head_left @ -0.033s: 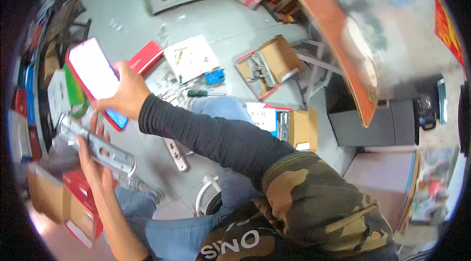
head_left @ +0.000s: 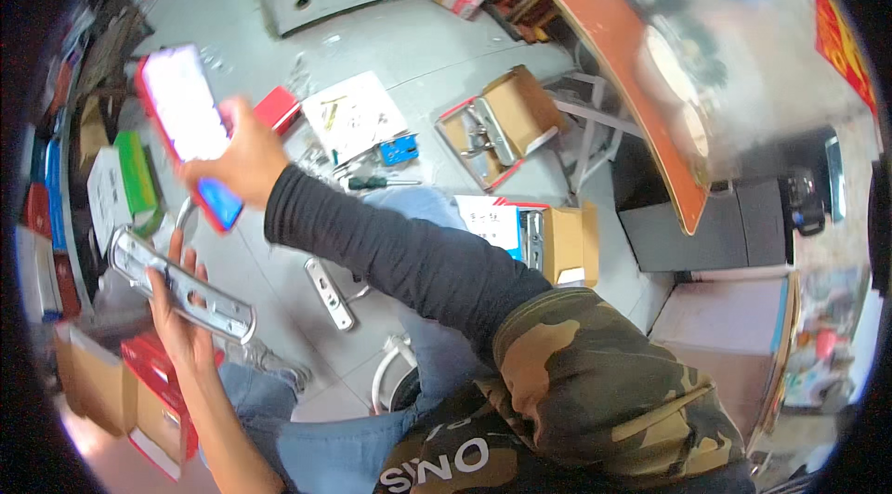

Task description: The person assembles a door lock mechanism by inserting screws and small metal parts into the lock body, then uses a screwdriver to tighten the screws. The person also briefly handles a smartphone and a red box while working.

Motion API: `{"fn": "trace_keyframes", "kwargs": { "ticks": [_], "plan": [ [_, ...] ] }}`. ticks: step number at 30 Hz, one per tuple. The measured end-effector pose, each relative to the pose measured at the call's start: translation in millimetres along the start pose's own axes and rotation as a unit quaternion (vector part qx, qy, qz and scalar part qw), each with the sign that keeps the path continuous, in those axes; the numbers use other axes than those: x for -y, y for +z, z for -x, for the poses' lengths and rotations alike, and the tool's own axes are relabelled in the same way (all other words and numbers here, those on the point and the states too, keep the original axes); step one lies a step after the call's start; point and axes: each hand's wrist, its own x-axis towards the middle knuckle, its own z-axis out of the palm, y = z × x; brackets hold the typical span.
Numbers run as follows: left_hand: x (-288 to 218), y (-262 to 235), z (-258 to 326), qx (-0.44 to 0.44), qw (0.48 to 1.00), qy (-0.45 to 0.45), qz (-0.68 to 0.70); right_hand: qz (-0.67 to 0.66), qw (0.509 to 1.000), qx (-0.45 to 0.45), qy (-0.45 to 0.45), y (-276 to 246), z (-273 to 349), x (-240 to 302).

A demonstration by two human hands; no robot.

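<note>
Door-handle plate: lying tilted across the left hand; bright, smooth metal is forming a long, shallow body with rounded ends and cut-outs.
Left-hand grip: thumb is crossing the plate's face; fingers are extending, slightly spread, behind it and past its far edge.
Plate hazard: slick metal is probably offering little friction; a loosening thumb could be letting it slide off the palm.
Smartphone: tilting ahead of the left hand; glossy screen is glaring white, red case is edging it.
Right-hand grip: the right hand is pinching the phone along one long edge, thumb over the glass.
Phone hazard: one-sided support is risking a twist and a drop onto the plate.
Second handle plate: lying on smooth grey floor, right of the left hand.
Screwdriver: lying right of the right hand, dark green handle, slim shank.
White sheet: bearing small metal parts beyond the right hand; a knock could be scattering them.
</note>
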Motion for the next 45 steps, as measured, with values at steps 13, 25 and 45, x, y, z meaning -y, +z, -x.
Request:
{"fn": "trace_keyframes", "kwargs": {
  "ticks": [13,25,45],
  "plan": [
    [32,-1,-10,-0.022,0.990,-0.094,-0.098,0.683,0.671,-0.237,0.161,-548,-66,27],
    [35,8,-9,-0.001,0.989,-0.099,-0.113,0.814,0.479,-0.320,0.079,-598,-93,-5],
    [27,-19,0,-0.087,0.981,-0.171,0.019,0.651,0.700,0.250,0.157,-181,-2,-422]
  ]
}}
